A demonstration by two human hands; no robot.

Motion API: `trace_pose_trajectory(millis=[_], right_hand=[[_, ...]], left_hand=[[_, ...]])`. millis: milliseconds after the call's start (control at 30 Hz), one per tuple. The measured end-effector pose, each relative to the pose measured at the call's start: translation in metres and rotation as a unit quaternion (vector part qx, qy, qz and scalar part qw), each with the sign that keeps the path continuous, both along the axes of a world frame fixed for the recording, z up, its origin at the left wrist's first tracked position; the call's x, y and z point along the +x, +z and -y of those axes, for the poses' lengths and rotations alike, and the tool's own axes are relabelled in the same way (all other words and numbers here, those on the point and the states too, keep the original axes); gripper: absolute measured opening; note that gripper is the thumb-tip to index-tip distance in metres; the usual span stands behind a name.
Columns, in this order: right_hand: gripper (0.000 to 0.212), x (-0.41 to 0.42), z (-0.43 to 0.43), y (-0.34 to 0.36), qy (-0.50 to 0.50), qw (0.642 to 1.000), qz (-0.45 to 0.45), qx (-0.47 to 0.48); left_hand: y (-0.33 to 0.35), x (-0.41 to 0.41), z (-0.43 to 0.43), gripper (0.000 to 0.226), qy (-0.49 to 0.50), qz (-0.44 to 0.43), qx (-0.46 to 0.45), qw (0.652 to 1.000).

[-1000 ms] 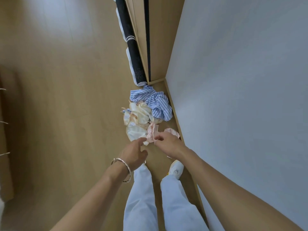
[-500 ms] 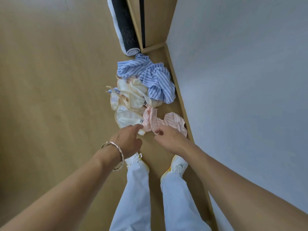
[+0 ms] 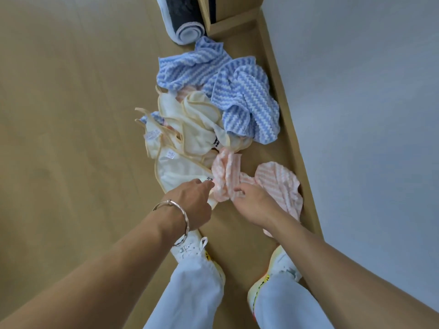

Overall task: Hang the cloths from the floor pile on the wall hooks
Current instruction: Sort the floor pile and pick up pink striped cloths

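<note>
A pile of cloths lies on the wooden floor beside the wall. At its near end is a pink-and-white striped cloth (image 3: 278,184). Several cream cloths with yellow trim (image 3: 187,131) lie in the middle, and a blue-and-white zigzag cloth (image 3: 240,91) lies at the far end. My right hand (image 3: 251,203) pinches the bunched part of the pink cloth. The fingertips of my left hand (image 3: 190,200), which wears a silver bracelet, reach the left edge of the same bunch, over a cream cloth; its grip is hidden. No wall hooks are in view.
A rolled black-and-white mat (image 3: 183,17) lies beyond the pile against a wooden cabinet base (image 3: 237,22). The pale wall (image 3: 356,115) and its wooden skirting (image 3: 287,119) run along the right. My two feet in white shoes (image 3: 194,252) stand just short of the pile.
I have bent lower, so the pile looks bigger and nearer. Both hands have stayed at the pink cloth's bunched part, with my left fingertips moving in against it.
</note>
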State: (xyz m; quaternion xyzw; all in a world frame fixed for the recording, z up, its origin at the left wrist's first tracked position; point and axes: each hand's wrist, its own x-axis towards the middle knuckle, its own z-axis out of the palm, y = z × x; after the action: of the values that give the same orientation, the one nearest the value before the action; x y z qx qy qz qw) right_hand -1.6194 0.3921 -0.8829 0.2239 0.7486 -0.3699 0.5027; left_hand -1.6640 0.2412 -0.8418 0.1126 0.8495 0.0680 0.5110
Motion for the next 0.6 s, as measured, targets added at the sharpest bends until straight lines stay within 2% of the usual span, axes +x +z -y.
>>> trace_pose_trajectory(millis=[200, 367, 467, 600], right_hand=[[0.046, -0.01, 0.013, -0.065, 0.034, 0.999, -0.003, 0.004], [0.057, -0.015, 0.022, -0.099, 0.092, 0.996, 0.001, 0.009], [0.06, -0.015, 0.022, -0.099, 0.118, 0.993, -0.017, 0.009], [0.045, -0.02, 0.017, -0.059, 0.183, 0.976, -0.114, 0.028]], left_hand=[[-0.058, 0.006, 0.013, 0.055, 0.012, 0.01, -0.01, 1.0], [-0.075, 0.012, 0.031, 0.051, 0.012, 0.02, -0.021, 1.0], [-0.073, 0.011, 0.039, 0.052, 0.014, 0.021, -0.039, 0.999], [-0.049, 0.005, 0.035, 0.054, 0.013, 0.026, -0.045, 0.999]])
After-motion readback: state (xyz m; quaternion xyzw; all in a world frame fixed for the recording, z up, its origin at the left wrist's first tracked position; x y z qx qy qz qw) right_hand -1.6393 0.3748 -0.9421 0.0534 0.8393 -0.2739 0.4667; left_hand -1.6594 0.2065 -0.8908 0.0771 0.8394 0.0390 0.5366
